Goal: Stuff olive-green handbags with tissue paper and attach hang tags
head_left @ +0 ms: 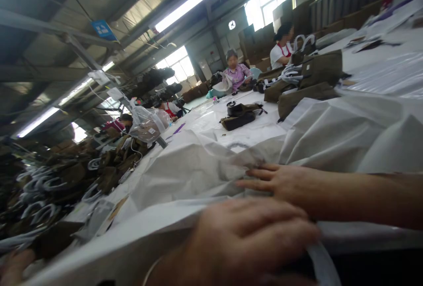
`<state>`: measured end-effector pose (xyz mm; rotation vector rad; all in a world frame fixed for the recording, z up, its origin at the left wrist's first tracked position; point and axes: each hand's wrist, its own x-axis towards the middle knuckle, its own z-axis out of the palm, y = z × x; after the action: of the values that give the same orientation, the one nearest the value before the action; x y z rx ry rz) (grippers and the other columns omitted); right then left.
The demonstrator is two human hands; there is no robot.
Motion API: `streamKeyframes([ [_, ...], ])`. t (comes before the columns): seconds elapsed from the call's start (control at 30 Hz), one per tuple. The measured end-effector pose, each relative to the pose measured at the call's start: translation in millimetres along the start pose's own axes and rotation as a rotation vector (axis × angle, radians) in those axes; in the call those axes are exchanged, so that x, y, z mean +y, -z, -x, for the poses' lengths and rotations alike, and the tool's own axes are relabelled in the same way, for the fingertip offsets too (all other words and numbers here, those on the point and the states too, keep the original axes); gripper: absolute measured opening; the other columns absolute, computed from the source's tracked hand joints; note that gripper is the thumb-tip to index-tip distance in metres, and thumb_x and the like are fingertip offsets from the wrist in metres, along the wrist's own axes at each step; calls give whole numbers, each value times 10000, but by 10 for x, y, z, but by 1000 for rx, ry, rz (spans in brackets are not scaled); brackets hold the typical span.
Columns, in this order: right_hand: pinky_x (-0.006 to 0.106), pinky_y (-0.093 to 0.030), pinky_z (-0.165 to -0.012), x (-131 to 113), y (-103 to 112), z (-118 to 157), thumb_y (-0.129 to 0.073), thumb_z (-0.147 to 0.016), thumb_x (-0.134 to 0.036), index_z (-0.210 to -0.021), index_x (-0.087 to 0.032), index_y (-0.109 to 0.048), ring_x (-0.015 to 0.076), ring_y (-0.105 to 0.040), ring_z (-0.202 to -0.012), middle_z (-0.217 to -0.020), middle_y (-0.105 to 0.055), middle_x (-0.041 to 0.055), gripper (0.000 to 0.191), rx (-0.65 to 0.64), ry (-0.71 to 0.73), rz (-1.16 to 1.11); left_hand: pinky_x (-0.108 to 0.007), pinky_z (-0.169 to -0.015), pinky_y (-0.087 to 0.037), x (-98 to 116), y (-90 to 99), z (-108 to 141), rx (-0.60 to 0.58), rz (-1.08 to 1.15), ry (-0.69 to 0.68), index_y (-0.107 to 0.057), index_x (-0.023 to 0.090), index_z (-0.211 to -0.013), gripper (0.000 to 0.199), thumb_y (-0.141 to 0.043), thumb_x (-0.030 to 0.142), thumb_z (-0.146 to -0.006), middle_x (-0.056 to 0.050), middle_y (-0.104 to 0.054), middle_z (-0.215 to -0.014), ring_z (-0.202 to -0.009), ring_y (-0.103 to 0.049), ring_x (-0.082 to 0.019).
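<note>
My left hand [244, 237] is large and blurred in the foreground, its fingers curled over the near edge of a crumpled white plastic sheet or bag [185, 169]. Whatever lies inside those fingers is hidden. Just below it, a dark item with a pale strap [322, 261] shows at the bottom edge. From the right reaches my right hand [274, 180], lying flat on the white sheet with its fingers stretched out and apart. Its fingertips touch a creased, greyish part of the sheet.
Olive-brown bags [320, 70] with pale handles lie on the long white table, and another dark bag [239, 116] sits nearer the middle. A large pile of similar bags [66, 176] fills the left side. Several people work beyond. Another person's hand [16, 264] appears at lower left.
</note>
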<state>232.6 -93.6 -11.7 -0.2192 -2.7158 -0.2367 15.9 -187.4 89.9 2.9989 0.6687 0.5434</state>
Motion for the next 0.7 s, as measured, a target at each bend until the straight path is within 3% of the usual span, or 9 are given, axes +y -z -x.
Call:
streamKeyframes([
  [0.07,505,-445,-1084,-109,-7,37,-674,-933,-295,-1262,-272,-687,315,-575,-1295,-1485,-581,64,330,67,-29,61,-444,-1185,-447,-285,105,-135,101,-258,174,-599,219,-1383,409,-559,412,-1025,-100,-642,-1437,-1374,-566,-269],
  [0.17,486,-522,-954,-272,45,98,-644,-925,-281,-1138,-237,-728,331,-644,-1166,-1460,-609,49,233,122,-73,170,-664,-1230,-262,-660,-17,-160,22,-550,385,-516,234,-1487,611,-669,473,-946,-137,-556,-1521,-1493,-393,-377],
  [0.23,424,-560,-835,-339,133,113,-573,-940,-214,-1104,-221,-736,284,-687,-1050,-1488,-592,38,231,119,-102,216,-699,-1218,-239,-775,-166,-76,-30,-596,430,-511,243,-1491,641,-699,474,-924,-120,-681,-1351,-1373,-542,-371],
  [0.3,376,-560,-714,-350,228,107,-512,-928,-131,-1152,-230,-727,235,-706,-930,-1522,-562,36,327,104,-126,229,-641,-1170,-364,-737,-283,57,-14,-643,411,-582,215,-1420,476,-656,357,-972,-62,-765,-992,-1034,-724,-292],
  [0.37,361,-546,-641,-326,281,99,-507,-880,-90,-1271,-252,-687,217,-702,-853,-1526,-560,33,461,79,-131,206,-463,-953,-562,-584,-347,207,10,-662,380,-668,188,-1288,300,-577,241,-1007,-27,-722,-772,-741,-721,-228],
  [0.4,361,-546,-629,-312,281,100,-522,-847,-89,-1331,-258,-658,219,-699,-845,-1514,-573,28,530,71,-126,186,-362,-770,-588,-492,-361,275,-4,-614,371,-693,183,-1217,253,-555,230,-1011,-27,-712,-732,-660,-700,-215],
  [0.47,364,-558,-629,-296,223,121,-567,-776,-119,-1415,-260,-602,229,-698,-867,-1490,-596,11,656,41,-109,134,-281,-510,-479,-351,-359,369,-132,-391,422,-703,213,-1151,216,-571,294,-1000,-31,-735,-735,-600,-689,-208],
  [0.6,367,-549,-558,-297,-12,195,-583,-602,-145,-1484,-245,-534,226,-703,-796,-1415,-658,22,888,-17,-120,52,-242,-483,-393,-484,-239,323,-460,140,630,-756,252,-944,216,-570,353,-988,1,-740,-708,-599,-675,-167],
  [0.7,369,-556,-551,-264,-159,207,-550,-509,-104,-1388,-243,-613,216,-707,-728,-1401,-667,40,892,-82,-126,85,-245,-570,-445,-856,-108,187,-477,107,747,-751,198,-791,395,-485,366,-1029,-30,-721,-706,-636,-656,-169],
])
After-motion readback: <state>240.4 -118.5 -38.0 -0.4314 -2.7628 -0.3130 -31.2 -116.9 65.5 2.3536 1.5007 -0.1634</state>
